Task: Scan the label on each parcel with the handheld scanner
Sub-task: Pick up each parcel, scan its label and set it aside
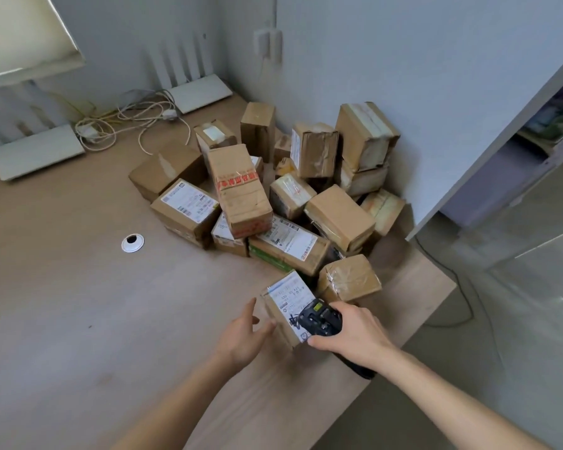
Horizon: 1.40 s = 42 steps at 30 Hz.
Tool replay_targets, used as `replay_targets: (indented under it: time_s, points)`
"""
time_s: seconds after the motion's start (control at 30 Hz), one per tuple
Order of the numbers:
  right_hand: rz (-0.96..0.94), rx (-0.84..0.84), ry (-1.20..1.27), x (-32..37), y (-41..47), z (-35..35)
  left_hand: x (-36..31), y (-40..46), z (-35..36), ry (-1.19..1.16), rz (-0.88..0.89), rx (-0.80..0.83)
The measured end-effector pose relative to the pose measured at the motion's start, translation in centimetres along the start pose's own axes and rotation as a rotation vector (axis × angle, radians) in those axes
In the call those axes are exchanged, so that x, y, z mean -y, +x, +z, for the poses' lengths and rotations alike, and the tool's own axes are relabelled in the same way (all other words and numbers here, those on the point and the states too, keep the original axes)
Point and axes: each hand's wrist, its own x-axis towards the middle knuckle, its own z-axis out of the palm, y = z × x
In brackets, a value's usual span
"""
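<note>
A small cardboard parcel (281,315) with a white label (290,295) on top sits at the near edge of a pile of several brown parcels (267,193). My right hand (355,332) grips a black handheld scanner (320,319), whose head lies over the near end of that label. My left hand (244,336) is just left of the parcel with fingers relaxed, fingertips touching or almost touching its side. Other labelled parcels (189,203) lie deeper in the pile.
The wooden desk (78,303) has a round cable hole (132,243) at left. White cables (137,121) and two white routers (36,154) sit at the back. A wall corner backs the pile. The desk's right edge drops to the floor.
</note>
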Motion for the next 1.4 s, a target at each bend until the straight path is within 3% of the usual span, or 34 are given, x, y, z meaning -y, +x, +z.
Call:
replay_targets:
  time_s: [0.27, 0.43, 0.57, 0.83, 1.07, 1.4]
  points:
    - [-0.003, -0.017, 0.071, -0.6, 0.9, 1.1, -1.0, 1.2, 1.0, -0.288, 0.008, -0.041]
    - [0.062, -0.035, 0.133, -0.6, 0.9, 2.0, -0.9, 1.1, 0.9, -0.310, 0.012, -0.112]
    - [0.084, 0.006, 0.323, -0.1, 0.7, 2.4, -0.4, 0.0, 1.0, -0.350, 0.001, -0.152]
    - [-0.021, -0.039, 0.392, 1.5, -0.8, 2.1, 0.4, -2.5, -0.5, -0.499, 0.007, -0.290]
    - [-0.228, -0.067, 0.370, 7.9, -3.3, -2.7, -1.2, -8.2, -7.1, -0.474, 0.104, -0.437]
    - [-0.496, -0.046, 0.389, 23.1, -13.6, -8.1, -2.3, -23.5, -22.2, -0.604, 0.353, -0.576]
